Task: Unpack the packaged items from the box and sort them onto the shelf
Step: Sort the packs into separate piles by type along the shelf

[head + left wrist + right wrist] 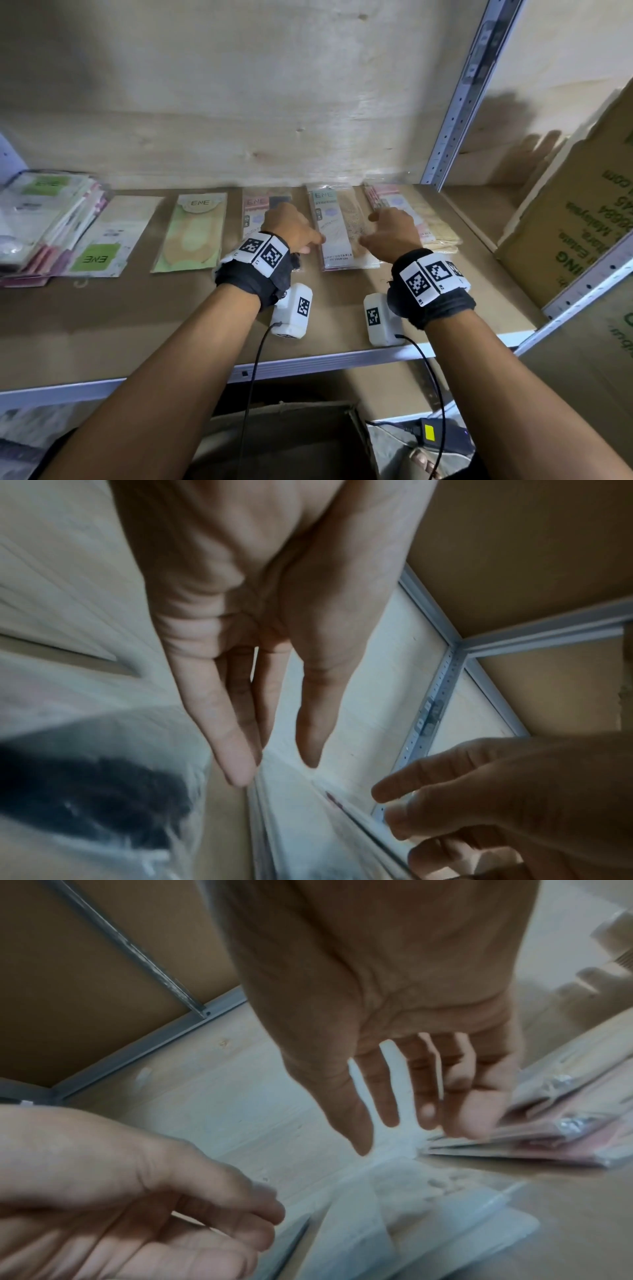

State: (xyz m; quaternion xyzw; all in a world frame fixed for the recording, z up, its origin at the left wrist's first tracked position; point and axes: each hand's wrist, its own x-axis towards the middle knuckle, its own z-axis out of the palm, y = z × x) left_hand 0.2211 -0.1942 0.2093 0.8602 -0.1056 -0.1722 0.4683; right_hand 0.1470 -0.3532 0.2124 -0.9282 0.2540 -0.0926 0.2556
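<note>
Brown shelf (144, 318): flat packets (191, 233) in row.

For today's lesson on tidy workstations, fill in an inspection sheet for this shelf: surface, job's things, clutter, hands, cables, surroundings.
Surface: brown shelf, metal front edge.
Job's things: flat packets in a row, a stack at far left; speckled packet between the hands.
Clutter: nothing seen.
Hands: left hand and right hand open, fingers straight, either side of the speckled packet; whether they touch it is unclear.
Cables: black cables hang from the wrist cameras.
Surroundings: carton at right, open box below.
</note>
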